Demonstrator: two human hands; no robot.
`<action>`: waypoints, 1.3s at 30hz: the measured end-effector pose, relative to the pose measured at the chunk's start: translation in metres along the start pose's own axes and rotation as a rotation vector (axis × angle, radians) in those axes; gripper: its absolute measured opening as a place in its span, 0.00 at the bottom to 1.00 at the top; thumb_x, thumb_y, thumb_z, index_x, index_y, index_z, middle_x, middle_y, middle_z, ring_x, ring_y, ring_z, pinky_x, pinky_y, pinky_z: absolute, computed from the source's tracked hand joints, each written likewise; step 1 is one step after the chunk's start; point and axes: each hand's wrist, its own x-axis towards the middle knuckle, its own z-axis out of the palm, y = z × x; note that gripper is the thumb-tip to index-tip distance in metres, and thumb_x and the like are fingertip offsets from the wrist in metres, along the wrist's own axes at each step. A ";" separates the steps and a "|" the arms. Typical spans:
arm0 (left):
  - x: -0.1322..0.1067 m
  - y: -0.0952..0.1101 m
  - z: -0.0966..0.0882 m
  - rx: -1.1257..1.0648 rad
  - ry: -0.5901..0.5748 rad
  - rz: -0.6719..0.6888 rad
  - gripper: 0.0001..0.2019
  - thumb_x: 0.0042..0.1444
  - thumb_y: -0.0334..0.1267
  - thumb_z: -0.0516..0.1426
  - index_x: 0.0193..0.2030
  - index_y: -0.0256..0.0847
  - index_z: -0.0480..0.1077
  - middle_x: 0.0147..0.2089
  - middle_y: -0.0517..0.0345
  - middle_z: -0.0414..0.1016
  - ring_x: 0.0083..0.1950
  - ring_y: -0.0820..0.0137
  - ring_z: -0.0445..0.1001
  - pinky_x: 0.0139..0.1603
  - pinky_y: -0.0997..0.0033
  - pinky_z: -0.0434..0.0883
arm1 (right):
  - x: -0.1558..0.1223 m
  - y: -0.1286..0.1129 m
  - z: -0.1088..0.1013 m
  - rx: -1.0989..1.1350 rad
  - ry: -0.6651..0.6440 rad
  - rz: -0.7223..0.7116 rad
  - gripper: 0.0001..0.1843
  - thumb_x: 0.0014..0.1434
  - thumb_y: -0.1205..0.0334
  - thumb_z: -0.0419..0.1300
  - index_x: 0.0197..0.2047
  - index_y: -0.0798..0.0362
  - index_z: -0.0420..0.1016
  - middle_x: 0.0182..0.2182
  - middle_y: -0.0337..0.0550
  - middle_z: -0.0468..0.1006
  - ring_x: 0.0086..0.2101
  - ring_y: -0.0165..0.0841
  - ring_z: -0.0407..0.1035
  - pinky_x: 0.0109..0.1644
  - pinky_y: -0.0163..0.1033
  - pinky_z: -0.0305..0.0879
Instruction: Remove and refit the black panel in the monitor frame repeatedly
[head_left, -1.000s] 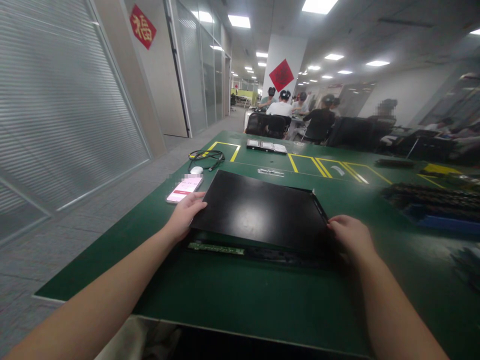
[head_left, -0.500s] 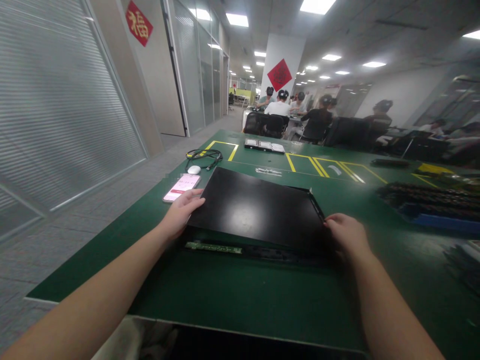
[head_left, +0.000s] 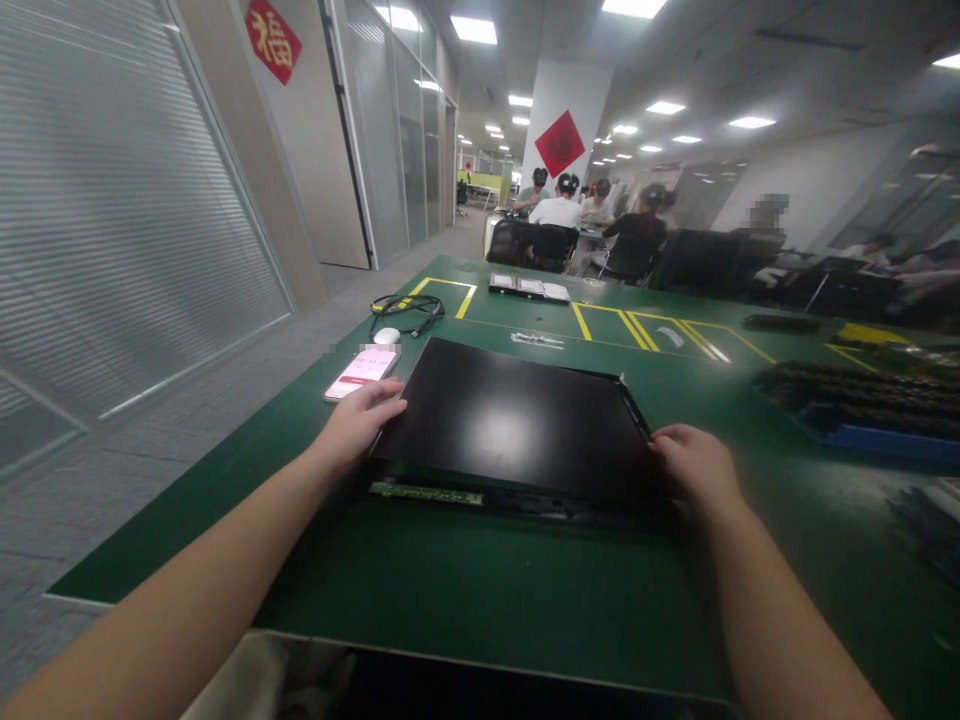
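Note:
A flat, glossy black screen panel [head_left: 495, 410] lies in front of me, its surface reflecting a ceiling light. My left hand [head_left: 361, 420] grips its left edge, thumb on top and fingers partly hidden at the side. At the right edge, the fingers of my right hand [head_left: 694, 462] are pinched on the panel's side, by a thin dark frame strip [head_left: 636, 412]. Along the near side, a green circuit board strip [head_left: 427, 494] shows in a dark frame [head_left: 540, 505] under the panel.
Left of the panel are a phone [head_left: 361, 374], a white mouse [head_left: 386, 337] and a coiled black cable [head_left: 409, 312]. Further back lie hard drives [head_left: 529, 288] and small tools [head_left: 537, 341]. A blue tray [head_left: 885, 440] with dark parts stands right. People sit beyond the green table [head_left: 480, 590].
The panel's left and far side has sunk slightly, so it lies flatter over the frame. Both hands keep their hold at the edges.

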 end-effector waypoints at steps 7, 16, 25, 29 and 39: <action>-0.001 0.001 -0.001 0.228 -0.024 -0.011 0.18 0.32 0.40 0.70 0.35 0.41 0.80 0.67 0.43 0.74 0.62 0.45 0.76 0.62 0.52 0.71 | 0.000 0.003 0.001 0.044 -0.010 0.013 0.14 0.51 0.56 0.60 0.36 0.51 0.83 0.29 0.47 0.82 0.30 0.39 0.74 0.34 0.41 0.67; 0.007 -0.010 -0.004 0.328 -0.064 0.041 0.13 0.32 0.39 0.69 0.31 0.44 0.80 0.61 0.48 0.79 0.60 0.46 0.76 0.66 0.50 0.67 | 0.002 0.009 0.003 0.186 -0.028 0.078 0.16 0.50 0.56 0.59 0.39 0.53 0.82 0.29 0.47 0.83 0.23 0.37 0.72 0.33 0.42 0.68; 0.013 -0.018 -0.011 0.497 -0.147 0.139 0.17 0.37 0.46 0.67 0.35 0.42 0.81 0.62 0.44 0.76 0.65 0.43 0.70 0.67 0.46 0.66 | 0.000 0.005 0.002 0.188 -0.018 0.074 0.15 0.49 0.57 0.60 0.37 0.53 0.82 0.25 0.47 0.82 0.22 0.37 0.72 0.31 0.42 0.67; 0.014 -0.020 -0.012 0.661 -0.202 0.181 0.23 0.43 0.49 0.64 0.44 0.39 0.81 0.66 0.41 0.71 0.68 0.41 0.67 0.69 0.45 0.63 | 0.001 0.004 0.002 0.135 -0.010 0.046 0.14 0.51 0.57 0.58 0.37 0.52 0.82 0.29 0.47 0.84 0.24 0.37 0.73 0.32 0.42 0.67; 0.002 -0.003 -0.019 0.927 -0.417 0.415 0.38 0.49 0.58 0.65 0.65 0.42 0.72 0.74 0.37 0.60 0.74 0.39 0.57 0.72 0.39 0.55 | -0.004 0.000 0.000 0.140 0.005 0.029 0.14 0.50 0.58 0.58 0.37 0.51 0.82 0.31 0.47 0.85 0.28 0.38 0.74 0.33 0.41 0.67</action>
